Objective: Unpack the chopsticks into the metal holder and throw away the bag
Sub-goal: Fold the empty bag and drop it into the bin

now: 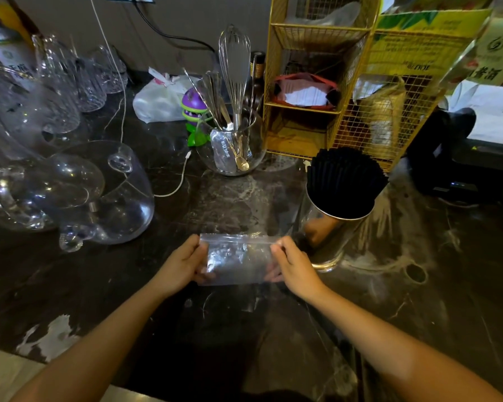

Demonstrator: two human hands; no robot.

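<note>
A clear plastic zip bag (238,259) is held flat above the dark marble counter (418,300), and nothing shows inside it. My left hand (183,265) grips its left edge and my right hand (292,264) pinches its right edge near the zip strip. Just right of the bag stands the shiny metal holder (328,236), packed with upright black chopsticks (344,181).
A glass bowl (230,143) holding a whisk and spoons stands behind the bag. Glass decanters (111,192) and cups crowd the left side. A yellow wire rack (331,82) stands at the back right, a white cable (174,187) crosses the counter, and a black device (471,158) sits at far right.
</note>
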